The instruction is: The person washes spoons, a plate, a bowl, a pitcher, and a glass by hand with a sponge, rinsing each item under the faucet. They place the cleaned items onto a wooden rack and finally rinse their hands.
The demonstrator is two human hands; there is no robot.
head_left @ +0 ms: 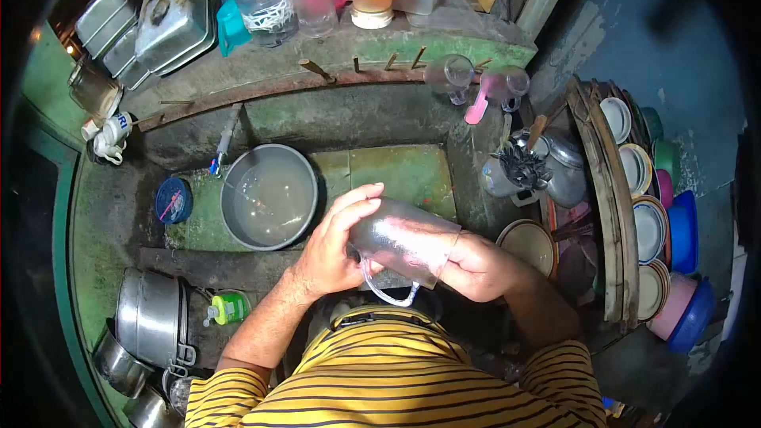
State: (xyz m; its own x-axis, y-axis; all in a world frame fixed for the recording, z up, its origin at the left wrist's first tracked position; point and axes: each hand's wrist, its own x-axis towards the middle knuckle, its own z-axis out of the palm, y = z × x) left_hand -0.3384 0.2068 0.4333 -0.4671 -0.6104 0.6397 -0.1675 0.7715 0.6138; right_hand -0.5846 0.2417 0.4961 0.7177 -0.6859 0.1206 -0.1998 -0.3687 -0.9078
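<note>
A clear plastic pitcher (pixel 406 239) lies tilted sideways between my hands, its handle hanging toward my body. My left hand (pixel 337 242) is wrapped round the base end, fingers over the top. My right hand (pixel 479 265) reaches into the open end, and its fingers are hidden or blurred inside the pitcher; what they hold, if anything, cannot be made out. To the left of the pitcher, a grey basin (pixel 269 196) of cloudy water stands in the green tiled sink (pixel 388 178), under a tap (pixel 225 141) with water running.
A blue bowl (pixel 173 200) sits left of the basin. Large metal pots (pixel 151 317) and a green bottle (pixel 228 308) are at lower left. A wooden rack (pixel 606 206) with plates stands right. Cups hang on pegs behind, below a ledge (pixel 341 55) of containers.
</note>
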